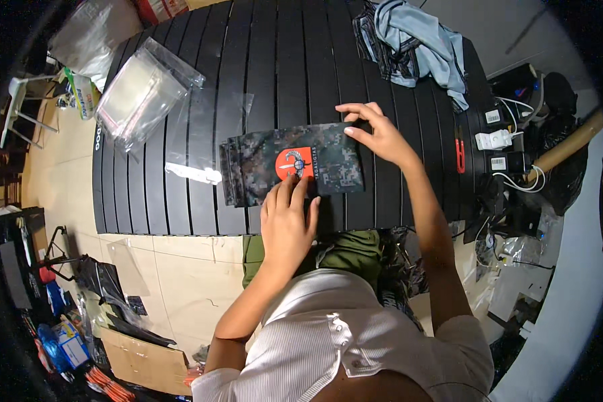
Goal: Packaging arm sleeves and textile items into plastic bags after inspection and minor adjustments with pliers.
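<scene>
Item: folded camouflage cloth — dark grey-green digital pattern, laid flat as a wide rectangle on the black slatted table, near the table's front edge and just ahead of the person's body. A red-orange patch with a pale emblem sits at the middle of its upper face; layered edges show at the cloth's left end, suggesting several folds or pieces stacked together. Left hand: open, palm down, fingertips pressing on the lower edge of the cloth beside the patch, apparently to keep it flat and steady. Right hand: fingers curled over the upper right corner, pinching or tucking that edge; the grip looks light, as if squaring the fold. Adjacent items: a clear plastic sleeve lying flat just left of the cloth, with a white strip at its lower end; a stack of clear bags further left, tilted over the table's corner; a crumpled blue-grey garment at the far right of the table. Off the table to the right — cables and white chargers, well apart from the work.
</scene>
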Demonstrator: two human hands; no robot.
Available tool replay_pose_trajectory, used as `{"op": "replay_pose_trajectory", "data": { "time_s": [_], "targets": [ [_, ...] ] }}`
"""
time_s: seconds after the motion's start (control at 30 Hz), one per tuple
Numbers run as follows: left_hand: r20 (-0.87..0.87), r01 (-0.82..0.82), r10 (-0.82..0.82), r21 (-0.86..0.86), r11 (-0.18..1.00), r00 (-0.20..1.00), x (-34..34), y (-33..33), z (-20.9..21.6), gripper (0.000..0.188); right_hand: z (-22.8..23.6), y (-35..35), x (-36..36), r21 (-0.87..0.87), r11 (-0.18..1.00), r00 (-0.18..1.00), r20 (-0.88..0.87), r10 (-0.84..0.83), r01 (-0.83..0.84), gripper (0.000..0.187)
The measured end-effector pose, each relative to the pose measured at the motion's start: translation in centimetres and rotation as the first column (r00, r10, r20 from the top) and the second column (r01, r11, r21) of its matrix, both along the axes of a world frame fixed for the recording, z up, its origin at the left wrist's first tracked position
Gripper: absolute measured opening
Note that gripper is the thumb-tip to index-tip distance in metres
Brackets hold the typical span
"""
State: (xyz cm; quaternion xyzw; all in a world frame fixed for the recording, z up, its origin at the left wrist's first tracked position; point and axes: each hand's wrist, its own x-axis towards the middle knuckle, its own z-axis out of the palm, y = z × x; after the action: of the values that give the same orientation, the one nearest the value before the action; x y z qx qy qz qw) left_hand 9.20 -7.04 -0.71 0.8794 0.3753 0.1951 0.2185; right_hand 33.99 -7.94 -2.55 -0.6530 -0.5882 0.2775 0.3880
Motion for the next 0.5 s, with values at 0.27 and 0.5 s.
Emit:
{"op": "replay_pose_trajectory", "data": {
  "time_s": [0.27, 0.5],
  "targets": [
    [-0.056, 0.233, -0.227, 0.123, 0.965, 0.972, -0.1, 3.0, -1.4, 0.024, 0.5, -5.9, 0.0, -0.155, 0.981, 0.987, 0.132, -0.092, 0.112, 0.026],
    [-0.087, 0.427, -0.419, 0.240, 0.872, 0.904, 0.1, 5.7, -2.4, 0.025, 2.8, -12.9, -6.3, -0.363, 0.894, 0.954, -0.045, -0.296, 0.261, 0.039]
  ]
}}
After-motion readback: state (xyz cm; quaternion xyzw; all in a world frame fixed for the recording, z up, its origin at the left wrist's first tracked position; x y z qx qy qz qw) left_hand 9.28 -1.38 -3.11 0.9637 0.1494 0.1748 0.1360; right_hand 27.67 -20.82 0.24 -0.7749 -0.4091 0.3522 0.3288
